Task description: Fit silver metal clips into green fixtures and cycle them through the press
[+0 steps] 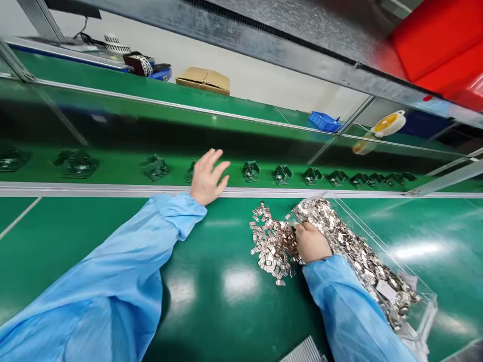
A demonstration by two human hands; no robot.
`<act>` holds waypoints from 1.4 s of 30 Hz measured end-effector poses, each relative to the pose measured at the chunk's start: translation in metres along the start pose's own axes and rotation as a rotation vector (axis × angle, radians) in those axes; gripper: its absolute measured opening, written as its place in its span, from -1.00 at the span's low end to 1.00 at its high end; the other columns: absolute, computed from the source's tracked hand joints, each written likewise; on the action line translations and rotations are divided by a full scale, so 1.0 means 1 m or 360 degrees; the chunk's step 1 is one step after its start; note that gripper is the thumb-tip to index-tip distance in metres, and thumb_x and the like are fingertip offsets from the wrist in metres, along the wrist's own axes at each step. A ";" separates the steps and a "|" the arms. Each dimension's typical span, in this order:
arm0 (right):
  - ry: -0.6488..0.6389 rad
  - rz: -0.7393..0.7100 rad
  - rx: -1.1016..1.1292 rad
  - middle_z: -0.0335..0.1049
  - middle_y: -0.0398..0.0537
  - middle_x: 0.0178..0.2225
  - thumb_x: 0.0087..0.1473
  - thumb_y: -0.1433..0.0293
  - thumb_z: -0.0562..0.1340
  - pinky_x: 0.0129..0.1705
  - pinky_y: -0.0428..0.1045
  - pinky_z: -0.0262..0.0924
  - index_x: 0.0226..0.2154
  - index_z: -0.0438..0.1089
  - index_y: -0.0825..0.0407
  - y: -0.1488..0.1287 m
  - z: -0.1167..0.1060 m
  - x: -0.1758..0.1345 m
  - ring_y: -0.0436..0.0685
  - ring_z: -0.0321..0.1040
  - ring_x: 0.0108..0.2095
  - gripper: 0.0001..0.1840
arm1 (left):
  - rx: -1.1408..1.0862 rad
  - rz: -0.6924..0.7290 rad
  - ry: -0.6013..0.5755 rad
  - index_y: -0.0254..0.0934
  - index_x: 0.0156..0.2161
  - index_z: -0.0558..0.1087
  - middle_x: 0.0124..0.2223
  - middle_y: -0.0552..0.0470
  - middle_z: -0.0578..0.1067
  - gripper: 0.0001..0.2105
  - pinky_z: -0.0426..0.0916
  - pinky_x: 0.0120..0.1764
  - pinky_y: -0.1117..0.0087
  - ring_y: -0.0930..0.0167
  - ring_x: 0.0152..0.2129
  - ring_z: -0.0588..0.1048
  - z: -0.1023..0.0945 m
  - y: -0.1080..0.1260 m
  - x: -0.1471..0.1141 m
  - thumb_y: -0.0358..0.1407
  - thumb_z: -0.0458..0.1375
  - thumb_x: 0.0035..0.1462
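My left hand (pixel 208 178) reaches over the metal rail of the green belt, its fingers spread and nothing visible in them. Partly behind it, a small dark green part (pixel 190 172), perhaps a circuit board, rests on the belt. My right hand (pixel 311 242) is down at a loose pile of small shiny metal pieces (pixel 272 246), fingers curled in. Whatever its fingertips pinch is hidden. Just right of that hand, a clear plastic tray (pixel 385 247) holds many more of these metal pieces (pixel 350 241), with a white slip (pixel 386 290) on top.
Several similar green parts (pixel 250 171) line the belt (pixel 226 173) behind the aluminium rail (pixel 94 189). A ridged grey object (pixel 305 352) lies at the bottom edge. Beyond are a cardboard box (pixel 204 80) and a blue bin (pixel 324 121). A metal shelf (pixel 264 40) with a red bin (pixel 445 50) hangs overhead.
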State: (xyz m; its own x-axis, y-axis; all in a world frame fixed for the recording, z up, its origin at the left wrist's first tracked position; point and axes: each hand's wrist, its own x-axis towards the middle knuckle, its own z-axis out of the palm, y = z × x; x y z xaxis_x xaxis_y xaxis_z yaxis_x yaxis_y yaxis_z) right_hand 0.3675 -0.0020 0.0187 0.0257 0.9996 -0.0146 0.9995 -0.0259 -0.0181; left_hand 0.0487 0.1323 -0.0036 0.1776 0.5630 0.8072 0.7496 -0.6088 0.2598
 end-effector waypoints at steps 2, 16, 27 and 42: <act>0.0060 0.0022 0.0139 0.46 0.26 -0.20 0.00 0.69 0.10 -0.07 0.09 0.23 -0.16 0.50 0.16 0.008 0.002 -0.007 0.31 0.40 -0.13 -0.60 | 0.0122 -0.0231 0.0116 -0.26 0.08 0.36 0.32 -0.26 0.17 -0.53 0.02 0.25 -0.06 0.01 0.31 0.04 -0.018 -0.021 -0.004 -0.30 0.24 0.02; 0.0404 0.0339 0.1740 0.53 -0.01 -0.40 -0.08 0.21 0.30 -0.37 0.02 0.44 -0.30 0.45 0.03 -0.006 -0.018 -0.134 0.15 0.49 -0.40 -0.71 | -0.0247 -0.0271 0.0183 -0.29 -0.15 0.45 -0.13 -0.11 0.51 -0.75 0.40 -0.04 0.20 0.22 -0.12 0.49 -0.057 0.022 -0.045 -0.33 0.24 0.01; 0.0513 0.0547 0.2191 0.52 -0.05 -0.45 -0.22 0.23 0.44 -0.31 -0.04 0.42 -0.44 0.55 0.02 -0.038 -0.019 -0.196 0.11 0.47 -0.39 -0.76 | -0.0554 -0.0270 -0.0676 -0.22 0.29 0.05 0.32 -0.30 0.15 -0.19 0.22 0.19 -0.05 0.05 0.26 0.19 -0.128 0.072 -0.113 -0.09 0.31 0.00; 0.0587 0.0765 0.2522 0.50 -0.05 -0.44 -0.16 0.27 0.43 -0.43 -0.04 0.33 -0.31 0.40 -0.01 -0.088 0.001 -0.242 0.11 0.42 -0.45 -0.68 | -0.1312 -0.0526 -0.0995 -0.18 0.01 0.33 0.06 -0.15 0.34 -0.48 0.50 -0.15 0.25 0.25 -0.11 0.50 -0.117 0.138 -0.114 -0.25 0.36 -0.08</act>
State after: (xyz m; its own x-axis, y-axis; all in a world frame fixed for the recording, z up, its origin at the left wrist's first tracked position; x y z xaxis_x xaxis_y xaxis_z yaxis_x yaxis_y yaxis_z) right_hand 0.2732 -0.2418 0.0229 0.5299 0.8417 -0.1037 -0.0918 -0.0646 -0.9937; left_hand 0.0568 -0.0812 0.0021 0.5140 0.8110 0.2795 0.2029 -0.4316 0.8790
